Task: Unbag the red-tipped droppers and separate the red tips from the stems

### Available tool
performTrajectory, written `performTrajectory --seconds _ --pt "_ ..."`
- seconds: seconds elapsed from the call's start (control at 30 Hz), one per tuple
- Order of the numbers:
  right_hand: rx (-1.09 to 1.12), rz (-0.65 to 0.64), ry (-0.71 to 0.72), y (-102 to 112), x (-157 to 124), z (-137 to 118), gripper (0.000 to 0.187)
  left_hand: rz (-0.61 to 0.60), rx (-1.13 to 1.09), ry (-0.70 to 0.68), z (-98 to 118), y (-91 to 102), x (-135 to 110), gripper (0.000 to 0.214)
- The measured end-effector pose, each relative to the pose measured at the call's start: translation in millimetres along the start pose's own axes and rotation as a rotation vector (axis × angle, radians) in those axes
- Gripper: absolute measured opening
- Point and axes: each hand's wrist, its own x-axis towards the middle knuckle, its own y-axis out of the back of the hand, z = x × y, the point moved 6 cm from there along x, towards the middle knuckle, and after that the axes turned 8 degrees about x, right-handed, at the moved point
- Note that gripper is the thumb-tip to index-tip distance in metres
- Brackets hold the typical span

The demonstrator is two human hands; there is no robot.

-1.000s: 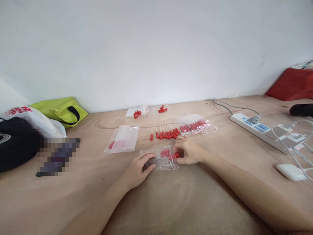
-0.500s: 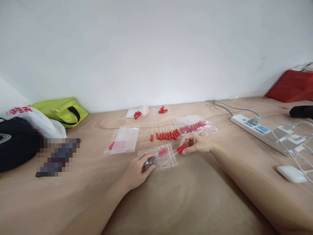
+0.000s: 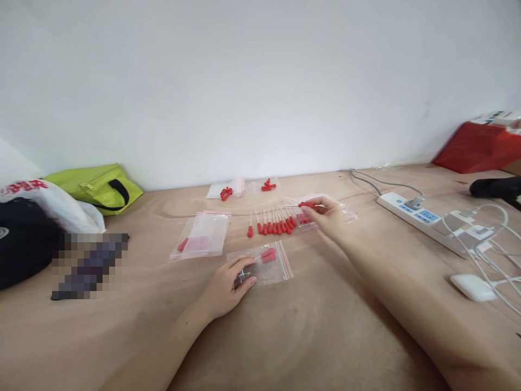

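Note:
My left hand [image 3: 230,282] is curled over the near end of a clear zip bag [image 3: 280,271] on the table, thumb and fingers pinching its edge. Inside that bag lie droppers with red rubber bulbs [image 3: 268,254]. Farther back, my right hand [image 3: 328,217] is closed on red-bulbed glass droppers [image 3: 306,205], their thin tubes pointing left; the fingers hide how many. It hovers over a filled bag of droppers [image 3: 303,218], partly covering it. Left of there, a row of loose droppers [image 3: 277,227] lies with bulbs toward me.
Flat zip bags [image 3: 211,231] with a red bulb lie left. Small bags with red bulbs [image 3: 226,193] sit near the wall. A power strip [image 3: 419,217] with cables and a white case [image 3: 472,287] are right. A green bag [image 3: 97,184] and a black bag [image 3: 28,239] stand left.
My right hand has moved up and away from the bag's mouth, carrying droppers back over the filled bag. My left hand stays on the clear bag.

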Motion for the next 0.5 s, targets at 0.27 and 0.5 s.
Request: performTrajectory --seconds 0.27,0.5 --pt "-0.592 -0.260 0.424 -65 -17 15 0.016 -0.021 -0.014 -0.010 1 -0.8 -1 0.029" --pt "-0.722 -0.330 0.435 -62 -19 20 0.017 -0.024 -0.036 0.003 0 0.2 -1 0.028"
